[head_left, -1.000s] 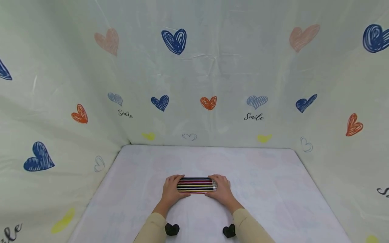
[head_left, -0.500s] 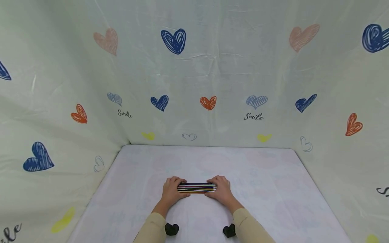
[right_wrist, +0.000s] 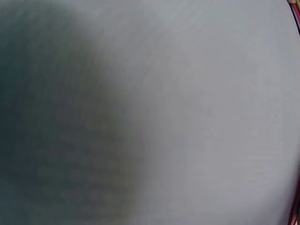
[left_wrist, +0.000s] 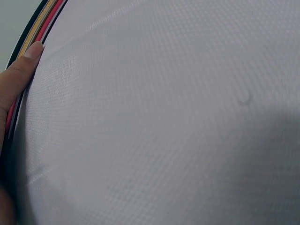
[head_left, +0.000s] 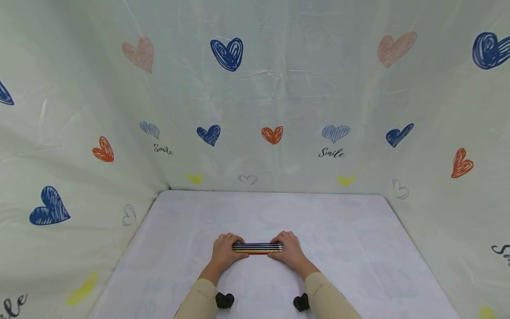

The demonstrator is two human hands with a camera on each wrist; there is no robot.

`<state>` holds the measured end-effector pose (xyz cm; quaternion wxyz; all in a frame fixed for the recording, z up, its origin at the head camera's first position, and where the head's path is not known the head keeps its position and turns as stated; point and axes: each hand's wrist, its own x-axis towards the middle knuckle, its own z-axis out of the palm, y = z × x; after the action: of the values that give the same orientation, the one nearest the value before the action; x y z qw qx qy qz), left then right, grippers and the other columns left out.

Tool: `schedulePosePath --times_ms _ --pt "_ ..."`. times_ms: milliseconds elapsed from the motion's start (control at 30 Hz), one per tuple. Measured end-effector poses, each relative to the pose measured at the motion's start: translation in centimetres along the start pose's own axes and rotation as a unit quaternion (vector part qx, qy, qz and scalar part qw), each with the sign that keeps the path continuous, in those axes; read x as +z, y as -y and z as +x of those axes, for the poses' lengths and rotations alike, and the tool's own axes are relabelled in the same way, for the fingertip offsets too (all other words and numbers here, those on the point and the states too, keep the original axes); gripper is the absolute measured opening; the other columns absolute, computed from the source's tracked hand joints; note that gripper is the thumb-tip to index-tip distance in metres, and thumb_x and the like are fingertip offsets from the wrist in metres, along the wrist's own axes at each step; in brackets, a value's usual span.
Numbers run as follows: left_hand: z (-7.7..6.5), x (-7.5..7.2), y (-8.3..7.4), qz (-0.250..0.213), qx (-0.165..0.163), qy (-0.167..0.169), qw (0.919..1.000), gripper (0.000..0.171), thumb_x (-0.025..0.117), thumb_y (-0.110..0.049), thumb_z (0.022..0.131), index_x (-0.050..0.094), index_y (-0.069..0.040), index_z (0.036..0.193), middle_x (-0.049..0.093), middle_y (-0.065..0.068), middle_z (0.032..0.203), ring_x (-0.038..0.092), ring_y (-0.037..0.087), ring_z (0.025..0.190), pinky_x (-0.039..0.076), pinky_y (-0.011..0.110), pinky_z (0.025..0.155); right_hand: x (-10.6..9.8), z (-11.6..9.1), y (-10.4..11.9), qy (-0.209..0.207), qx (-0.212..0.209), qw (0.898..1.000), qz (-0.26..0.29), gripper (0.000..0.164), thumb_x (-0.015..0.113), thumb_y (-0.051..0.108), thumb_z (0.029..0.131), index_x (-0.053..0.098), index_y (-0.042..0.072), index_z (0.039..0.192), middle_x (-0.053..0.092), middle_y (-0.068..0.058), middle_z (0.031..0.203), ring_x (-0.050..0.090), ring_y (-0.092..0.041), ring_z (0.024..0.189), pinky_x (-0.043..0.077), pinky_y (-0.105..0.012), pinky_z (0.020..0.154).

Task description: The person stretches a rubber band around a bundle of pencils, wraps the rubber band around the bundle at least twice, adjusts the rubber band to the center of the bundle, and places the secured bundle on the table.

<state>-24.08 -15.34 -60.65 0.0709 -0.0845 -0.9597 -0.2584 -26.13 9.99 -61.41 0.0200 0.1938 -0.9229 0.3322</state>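
A bundle of slim pencils, black, yellow and red along their sides, lies crosswise on the white table. At its left end my left hand grips it, thumb on the near side and fingers at the far side. The right hand holds the opposite end in the same way. Up close in the left wrist view, the left thumb presses along the red and yellow pencils. Only a sliver of the red pencils shows at the right edge of the right wrist view.
The white table has rounded far corners. Behind and beside it hangs a pale sheet printed with hearts and "Smile". Two black heart-shaped pieces show beside the sleeves, one at each wrist.
The pencils have gone from a wide flat row to a narrower, tighter bundle. The fingers of both hands have drawn in toward the thumbs.
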Motion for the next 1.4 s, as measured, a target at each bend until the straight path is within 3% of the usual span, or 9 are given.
schedulePosePath --times_ms 333,533,933,1200,1400 --pt "-0.1 0.0 -0.1 -0.001 -0.008 0.012 0.9999 0.039 0.087 -0.039 0.069 0.067 -0.018 0.095 0.054 -0.007 0.089 0.045 0.018 0.090 0.036 0.043 0.085 -0.7 0.7 0.7 0.047 0.039 0.998 -0.001 0.034 0.087 0.033 0.071 0.071 0.016 0.095 0.055 0.009 0.089 0.047 -0.016 0.090 0.037 -0.042 0.086" --pt "0.0 -0.2 -0.3 0.008 -0.018 0.017 0.9997 0.040 0.088 -0.039 0.069 0.069 -0.017 0.095 0.054 -0.007 0.088 0.046 0.018 0.092 0.035 0.043 0.087 -1.1 1.0 1.0 0.061 0.032 0.998 -0.010 0.034 0.087 0.034 0.071 0.071 0.015 0.094 0.059 0.009 0.088 0.049 -0.015 0.087 0.037 -0.043 0.086" --pt "0.0 -0.7 -0.6 0.039 0.005 0.045 0.9982 0.028 0.085 -0.041 0.071 0.070 -0.020 0.083 0.046 -0.011 0.078 0.040 0.014 0.080 0.031 0.037 0.072 -1.0 0.9 0.9 0.079 0.013 0.996 -0.038 0.025 0.085 0.034 0.074 0.070 0.017 0.086 0.059 0.011 0.083 0.049 -0.014 0.085 0.035 -0.043 0.083" --pt "0.0 -0.7 -0.5 0.019 0.010 0.053 0.9984 0.023 0.086 -0.037 0.071 0.075 -0.021 0.082 0.052 -0.015 0.074 0.043 0.012 0.077 0.030 0.036 0.071 -1.1 0.8 1.5 0.095 0.003 0.994 -0.062 0.024 0.083 0.033 0.077 0.073 0.014 0.088 0.056 0.010 0.081 0.049 -0.014 0.083 0.036 -0.042 0.081" --pt "-0.4 -0.9 -0.6 0.029 0.036 0.078 0.9959 0.022 0.086 -0.037 0.071 0.072 -0.021 0.078 0.054 -0.015 0.072 0.045 0.010 0.073 0.033 0.035 0.069 -1.4 0.2 1.6 0.117 -0.012 0.991 -0.066 0.021 0.083 0.034 0.077 0.071 0.018 0.082 0.052 0.011 0.082 0.046 -0.011 0.079 0.037 -0.044 0.082"
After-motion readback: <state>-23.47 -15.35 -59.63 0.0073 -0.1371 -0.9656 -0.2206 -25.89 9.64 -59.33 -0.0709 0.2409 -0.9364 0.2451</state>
